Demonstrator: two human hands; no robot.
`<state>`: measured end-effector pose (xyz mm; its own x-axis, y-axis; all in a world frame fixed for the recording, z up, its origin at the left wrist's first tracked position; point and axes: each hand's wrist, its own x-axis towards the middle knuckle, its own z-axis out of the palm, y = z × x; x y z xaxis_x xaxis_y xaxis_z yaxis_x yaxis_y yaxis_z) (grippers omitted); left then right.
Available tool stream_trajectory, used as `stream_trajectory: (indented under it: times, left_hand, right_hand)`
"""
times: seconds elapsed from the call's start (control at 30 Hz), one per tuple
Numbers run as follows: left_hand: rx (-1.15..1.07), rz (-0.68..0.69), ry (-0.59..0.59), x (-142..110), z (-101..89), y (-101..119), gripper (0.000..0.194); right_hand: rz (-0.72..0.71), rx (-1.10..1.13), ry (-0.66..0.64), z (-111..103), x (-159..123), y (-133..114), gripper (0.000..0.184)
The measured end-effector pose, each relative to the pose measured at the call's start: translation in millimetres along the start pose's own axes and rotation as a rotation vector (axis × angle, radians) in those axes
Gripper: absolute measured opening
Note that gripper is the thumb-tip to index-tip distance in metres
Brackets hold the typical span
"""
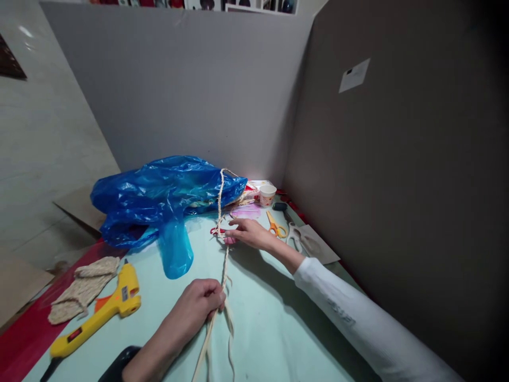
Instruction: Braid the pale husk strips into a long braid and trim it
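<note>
The left grip pinches the braided cord, with loose strands trailing below. Farther up the braid, the right grip reaches beside a small pink item; whether it holds anything, I cannot tell. Beyond, the cord passes over the right end of a blue plastic bag on the bench. A yellow glue gun lies left, orange scissors right, near a paper cup.

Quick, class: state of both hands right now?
Left hand: closed, holding the braided cord.
Right hand: beside the cord; open or gripping cannot be told.
</note>
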<state>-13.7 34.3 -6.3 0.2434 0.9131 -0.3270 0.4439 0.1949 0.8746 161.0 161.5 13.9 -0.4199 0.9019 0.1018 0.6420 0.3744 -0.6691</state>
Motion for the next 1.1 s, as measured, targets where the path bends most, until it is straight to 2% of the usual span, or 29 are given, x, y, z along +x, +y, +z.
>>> stream_trajectory:
  times: [0.13,0.3,0.43,0.67,0.87,1.1]
  left_hand:
    - [0.199,0.087,0.040,1.3,-8.5,-0.6,0.025]
    - [0.336,0.067,0.071,0.2,-18.7,4.9,0.026]
    - [0.415,0.059,0.108,2.6,-21.6,8.5,0.026]
    - [0.538,0.032,0.117,18.6,-26.5,5.6,0.024]
    - [0.688,0.057,0.187,33.6,-31.8,16.1,0.026]
    - [0.880,0.037,0.280,50.3,-33.7,31.3,0.024]
  right_hand:
    - [-0.010,-0.078,-0.046,4.6,18.7,0.4,0.024]
    - [-0.022,-0.073,-0.117,4.3,30.0,9.6,0.019]
    - [-0.036,0.022,-0.110,4.9,32.0,15.8,0.019]
    - [-0.050,0.263,-0.022,6.1,43.6,31.2,0.015]
    - [-0.071,0.364,0.008,-15.7,43.4,32.2,0.005]
    - [-0.048,0.507,-0.026,-43.0,37.6,41.4,0.014]
